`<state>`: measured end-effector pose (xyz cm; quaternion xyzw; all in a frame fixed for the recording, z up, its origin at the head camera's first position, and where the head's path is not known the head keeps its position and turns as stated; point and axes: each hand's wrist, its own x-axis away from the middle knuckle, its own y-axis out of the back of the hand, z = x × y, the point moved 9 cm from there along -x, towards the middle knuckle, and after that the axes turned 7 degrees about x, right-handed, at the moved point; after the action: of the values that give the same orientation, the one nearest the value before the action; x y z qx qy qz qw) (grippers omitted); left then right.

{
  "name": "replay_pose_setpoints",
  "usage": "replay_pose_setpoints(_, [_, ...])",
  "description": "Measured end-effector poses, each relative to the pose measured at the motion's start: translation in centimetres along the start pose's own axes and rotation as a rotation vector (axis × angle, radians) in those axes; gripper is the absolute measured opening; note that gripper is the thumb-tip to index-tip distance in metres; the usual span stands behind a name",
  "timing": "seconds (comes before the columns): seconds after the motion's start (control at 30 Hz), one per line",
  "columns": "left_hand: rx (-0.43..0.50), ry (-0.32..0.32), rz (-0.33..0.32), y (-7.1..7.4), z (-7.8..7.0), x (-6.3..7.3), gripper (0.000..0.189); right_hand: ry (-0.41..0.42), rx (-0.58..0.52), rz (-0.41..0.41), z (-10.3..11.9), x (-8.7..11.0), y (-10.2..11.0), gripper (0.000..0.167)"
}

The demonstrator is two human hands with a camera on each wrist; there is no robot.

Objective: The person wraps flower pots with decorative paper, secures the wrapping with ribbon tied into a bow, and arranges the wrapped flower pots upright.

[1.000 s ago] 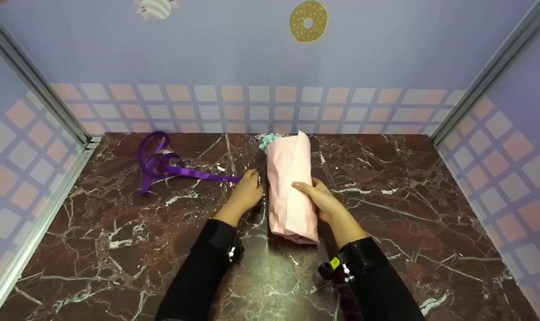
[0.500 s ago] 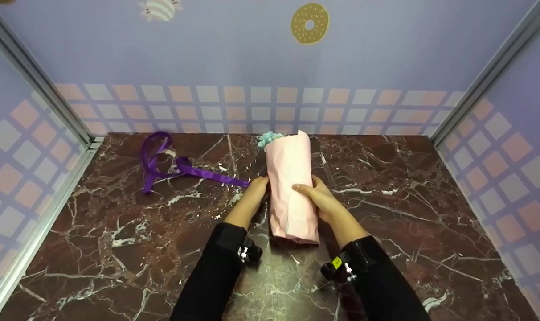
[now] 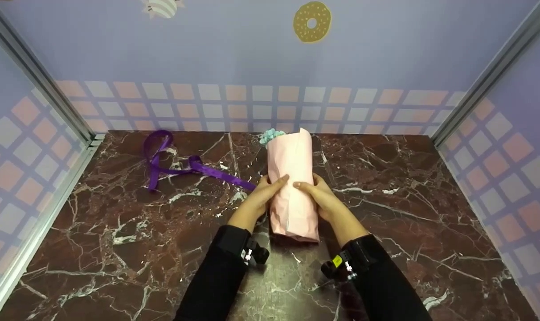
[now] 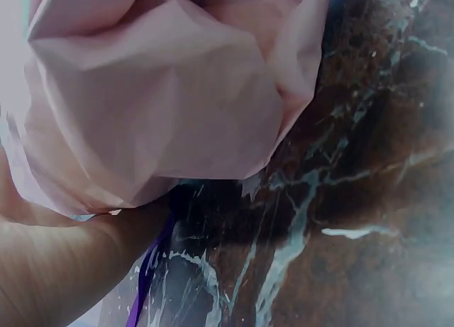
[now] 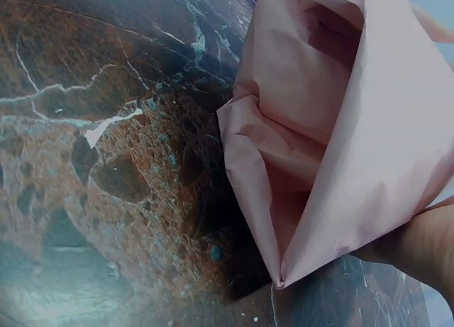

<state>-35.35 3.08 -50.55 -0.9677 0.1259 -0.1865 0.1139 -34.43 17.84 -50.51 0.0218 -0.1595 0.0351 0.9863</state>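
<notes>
A bouquet wrapped in pink paper lies on the marble-look table, its small light-blue flowers peeking out at the far left end. My left hand holds the wrap's left side, thumb across the front and fingers hidden beneath. From the other side my right hand grips it, its thumb near the paper's overlapping edge. A purple ribbon runs from the left up to my left hand, where its end disappears. Both wrist views show the folded lower end of the pink paper, which opens into a hollow in the right wrist view.
The ribbon's loose loops lie at the back left of the table. A patterned back wall and side walls with metal posts enclose the table.
My left hand, with the ribbon's end, has moved right to the bouquet, and its thumb now lies over the front. The ribbon has been drawn rightward. My right hand keeps its hold.
</notes>
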Motion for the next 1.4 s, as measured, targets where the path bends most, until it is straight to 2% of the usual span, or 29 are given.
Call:
replay_pose_setpoints(0.13, [-0.035, -0.058, 0.027, -0.6, -0.2, -0.1, 0.107, -0.006, 0.008, -0.007, 0.1, -0.1, 0.1, 0.091])
replay_pose_setpoints(0.27, [-0.041, -0.119, 0.065, -1.1, -0.6, 0.3, 0.111, -0.011, 0.01, 0.01, 0.1, -0.3, -0.1, 0.095])
replay_pose_setpoints(0.4, [-0.045, -0.125, 0.061, -1.0, -0.4, 0.3, 0.109, -0.011, 0.013, 0.04, 0.1, -0.3, -0.3, 0.097])
replay_pose_setpoints(0.63, [-0.031, -0.126, 0.026, -0.7, -0.3, 0.4, 0.104, 0.003, 0.021, 0.079, 0.0, -0.4, -0.5, 0.086])
replay_pose_setpoints(0.83, [0.022, -0.132, 0.008, -0.1, -0.1, 0.5, 0.102, -0.088, -0.137, 0.105, -1.3, -1.0, -0.2, 0.069])
replay_pose_setpoints(1.0, [0.04, -0.133, 0.001, 0.1, 0.1, 0.6, 0.104, -0.131, -0.283, 0.096, -1.9, -1.7, -0.1, 0.066])
replay_pose_setpoints(1.13, [0.011, -0.117, -0.009, 0.3, 0.5, 0.6, 0.106, -0.16, -0.379, 0.13, -2.1, -1.7, -0.8, 0.067])
replay_pose_setpoints(1.4, [-0.007, -0.131, -0.003, 0.3, 1.0, 0.7, 0.108, -0.2, -0.465, 0.128, -2.8, -1.9, -0.9, 0.052])
